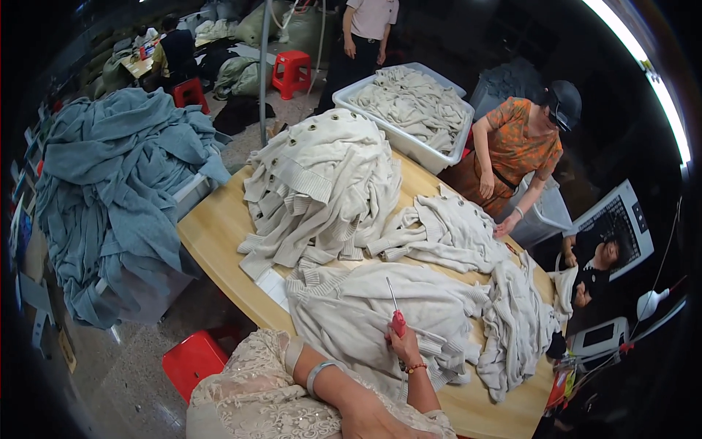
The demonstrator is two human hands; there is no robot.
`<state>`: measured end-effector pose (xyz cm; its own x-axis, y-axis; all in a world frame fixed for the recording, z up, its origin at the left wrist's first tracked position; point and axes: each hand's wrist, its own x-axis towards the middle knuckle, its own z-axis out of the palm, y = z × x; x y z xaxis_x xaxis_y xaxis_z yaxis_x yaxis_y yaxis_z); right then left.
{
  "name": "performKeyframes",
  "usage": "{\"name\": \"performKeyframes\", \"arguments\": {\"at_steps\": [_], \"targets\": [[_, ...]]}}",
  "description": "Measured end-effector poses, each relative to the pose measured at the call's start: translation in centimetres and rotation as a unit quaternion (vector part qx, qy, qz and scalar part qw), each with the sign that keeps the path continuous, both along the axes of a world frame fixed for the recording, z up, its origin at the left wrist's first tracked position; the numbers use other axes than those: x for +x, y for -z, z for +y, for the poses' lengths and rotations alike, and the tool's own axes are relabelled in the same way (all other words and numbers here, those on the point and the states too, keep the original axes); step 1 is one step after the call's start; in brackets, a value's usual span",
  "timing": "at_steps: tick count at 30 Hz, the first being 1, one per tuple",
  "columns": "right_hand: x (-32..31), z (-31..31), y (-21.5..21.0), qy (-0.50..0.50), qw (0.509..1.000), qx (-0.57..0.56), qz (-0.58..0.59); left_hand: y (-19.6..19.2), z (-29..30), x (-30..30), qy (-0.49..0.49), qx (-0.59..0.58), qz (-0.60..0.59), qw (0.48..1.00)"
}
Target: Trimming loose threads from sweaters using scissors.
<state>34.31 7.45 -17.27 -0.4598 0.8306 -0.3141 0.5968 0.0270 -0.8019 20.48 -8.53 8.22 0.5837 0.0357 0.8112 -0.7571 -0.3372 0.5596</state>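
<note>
Around the red handle of a slim metal-tipped hand tool (395, 316), the person's right hand (406, 350) was closed tight, the thin shaft pointing up and away from the wrist with its beaded bracelet. Directly under that grip lay a cream knitted cardigan (365, 307), spread flat across the near part of the pale wooden worktable (212, 230), and the hand rested on its fabric. The left hand (376, 424) sat nearer the body at the bottom edge of the view, mostly cut off, so whether it was open or closed could not be told; a grey band circled that forearm.

Beyond the tool, a tall heap of folded cream button-front knits (322, 183) stood on the far side of the table, and to the right of the grip more loose cream garments (512, 322) trailed toward the table's edge. Judging by this, the piece under the hand was only one of many, with much knitwear waiting.

Farther out, a co-worker in an orange top (515, 143) leaned over another cream garment, beside a white plastic bin of knits (409, 110). Off to the left, grey-blue sweaters (117, 190) were piled high.
</note>
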Motion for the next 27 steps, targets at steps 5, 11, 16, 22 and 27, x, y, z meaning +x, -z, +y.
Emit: {"name": "performKeyframes", "arguments": {"at_steps": [5, 11, 16, 22, 27], "targets": [[0.0, -0.5, 0.2, -0.009, 0.999, 0.027, -0.024, -0.5, 0.2, 0.6, 0.032, 0.009, 0.0, 0.999], [-0.4, -0.1, 0.7, -0.014, 0.996, 0.072, -0.056, -1.8, 1.9, -1.6, 0.036, 0.012, 0.021, 0.999], [-1.1, -0.1, -1.0, -0.005, 0.998, 0.056, -0.037, -2.1, 2.3, -3.1, 0.015, -0.058, 0.028, 0.998], [-0.6, -0.2, -0.5, 0.006, 0.998, 0.055, -0.033, -1.6, 2.9, -3.5, 0.013, -0.078, 0.036, 0.996], [-1.1, -0.4, -0.9, 0.002, 0.999, 0.044, -0.019, -1.1, 2.6, -4.0, -0.016, -0.078, 0.05, 0.996]]}}
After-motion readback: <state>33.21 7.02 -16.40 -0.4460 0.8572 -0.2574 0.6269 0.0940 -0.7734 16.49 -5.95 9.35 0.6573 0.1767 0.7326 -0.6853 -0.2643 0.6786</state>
